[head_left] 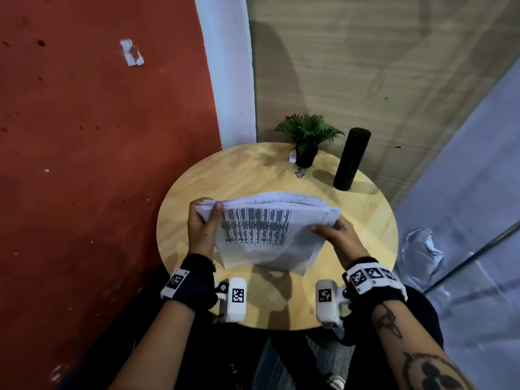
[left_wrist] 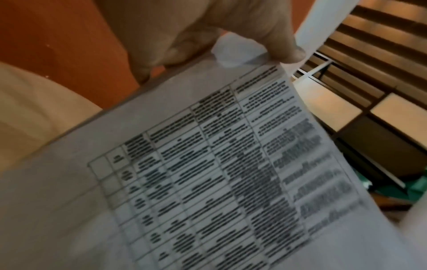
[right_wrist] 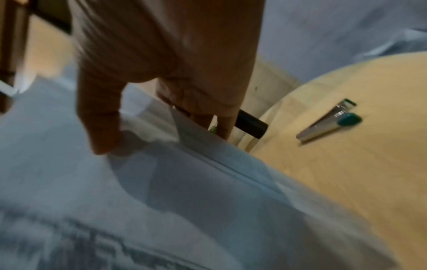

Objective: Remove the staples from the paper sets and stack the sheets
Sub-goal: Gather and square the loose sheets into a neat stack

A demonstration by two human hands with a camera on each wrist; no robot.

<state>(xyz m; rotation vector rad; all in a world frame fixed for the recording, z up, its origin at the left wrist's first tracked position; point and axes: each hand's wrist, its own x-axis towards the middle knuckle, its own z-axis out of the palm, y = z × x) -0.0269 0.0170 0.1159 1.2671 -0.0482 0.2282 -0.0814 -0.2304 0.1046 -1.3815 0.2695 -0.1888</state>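
Observation:
I hold a stack of white printed sheets [head_left: 267, 232] tilted above the round wooden table [head_left: 365, 220]; the top sheet shows a dense table of text. My left hand [head_left: 209, 209] pinches the stack's upper left corner, thumb on top. In the left wrist view that corner [left_wrist: 238, 53] is crumpled under my thumb. My right hand [head_left: 329, 228] grips the right edge, thumb on the top sheet [right_wrist: 161, 191] and fingers behind. A silver staple remover with a teal handle [right_wrist: 328, 124] lies on the table to the right of the stack. No staple is visible in the sheets.
A small potted plant [head_left: 308, 136] and a tall black bottle [head_left: 351, 159] stand at the table's far side. A few small metal bits [head_left: 300, 173] lie in front of the pot. A red wall is at left, a glass panel at right.

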